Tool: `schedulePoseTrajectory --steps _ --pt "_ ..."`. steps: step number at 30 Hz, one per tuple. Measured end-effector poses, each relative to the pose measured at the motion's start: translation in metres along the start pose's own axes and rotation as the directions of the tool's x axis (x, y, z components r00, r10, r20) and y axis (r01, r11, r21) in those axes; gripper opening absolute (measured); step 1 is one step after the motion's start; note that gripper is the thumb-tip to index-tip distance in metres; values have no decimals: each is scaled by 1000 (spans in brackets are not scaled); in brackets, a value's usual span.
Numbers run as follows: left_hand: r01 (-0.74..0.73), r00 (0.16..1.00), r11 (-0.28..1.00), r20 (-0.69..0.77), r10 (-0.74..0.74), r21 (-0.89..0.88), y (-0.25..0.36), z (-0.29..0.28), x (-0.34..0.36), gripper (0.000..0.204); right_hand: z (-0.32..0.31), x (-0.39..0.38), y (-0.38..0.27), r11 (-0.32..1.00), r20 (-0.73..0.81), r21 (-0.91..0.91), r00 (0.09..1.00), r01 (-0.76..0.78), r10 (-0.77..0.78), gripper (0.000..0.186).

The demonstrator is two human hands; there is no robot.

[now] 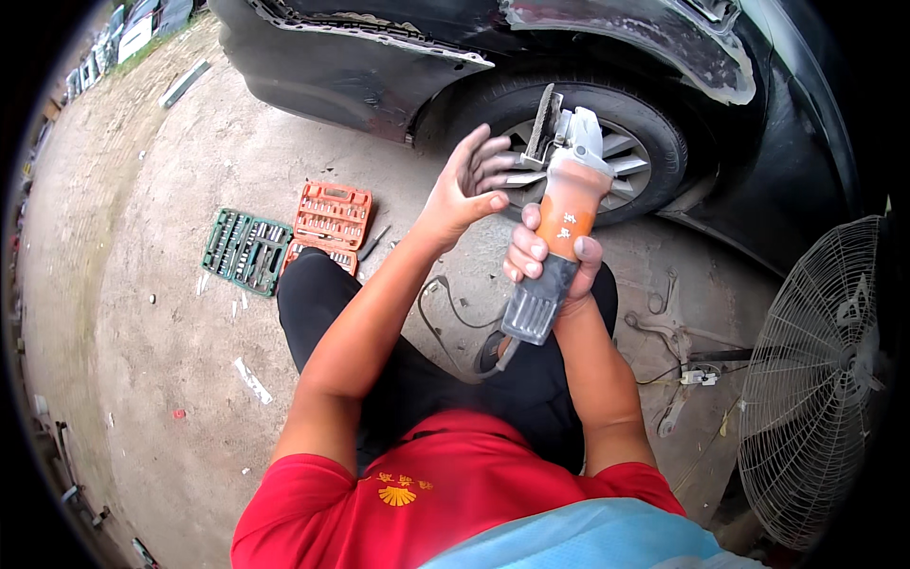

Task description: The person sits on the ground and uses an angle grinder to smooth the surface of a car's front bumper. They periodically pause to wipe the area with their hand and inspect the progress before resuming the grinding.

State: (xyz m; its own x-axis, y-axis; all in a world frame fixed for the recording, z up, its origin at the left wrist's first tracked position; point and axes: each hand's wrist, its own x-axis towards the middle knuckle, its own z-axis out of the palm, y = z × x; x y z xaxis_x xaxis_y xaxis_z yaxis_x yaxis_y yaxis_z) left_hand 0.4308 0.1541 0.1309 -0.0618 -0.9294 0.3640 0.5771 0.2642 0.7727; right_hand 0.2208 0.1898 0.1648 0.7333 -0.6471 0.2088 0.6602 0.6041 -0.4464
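Observation:
An orange and black angle grinder (566, 213) is held up by my right hand (555, 256), with the fingers wrapped round its body. Its silver head and a worn, dusty disc (543, 125) point away from me, toward the car wheel. My left hand (466, 190) is raised just left of the disc, fingers spread and slightly blurred, holding nothing; a small gap seems to lie between it and the grinder. A grey power cord (441, 327) runs from the grinder's near end and loops on the ground. Beyond the grinder is the dark car's wheel (621, 156).
Open on the ground to the left lie a green socket set case (248, 248) and an orange one (334, 213). At the right stands a large wire-caged fan (815, 379). Near it are a power strip (700, 377) and cables. The car's body panel (332, 85) is scraped and bare-edged.

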Motion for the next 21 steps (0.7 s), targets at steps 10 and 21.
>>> schedulePoseTrajectory --steps 10,21 --pt "-435 899 829 215 380 353 79 32 22 176 28 5 42 913 471 247 864 -324 180 66" --pt "-448 892 796 138 431 408 88 46 17 154 36 0 47 907 450 205 859 -367 245 68"
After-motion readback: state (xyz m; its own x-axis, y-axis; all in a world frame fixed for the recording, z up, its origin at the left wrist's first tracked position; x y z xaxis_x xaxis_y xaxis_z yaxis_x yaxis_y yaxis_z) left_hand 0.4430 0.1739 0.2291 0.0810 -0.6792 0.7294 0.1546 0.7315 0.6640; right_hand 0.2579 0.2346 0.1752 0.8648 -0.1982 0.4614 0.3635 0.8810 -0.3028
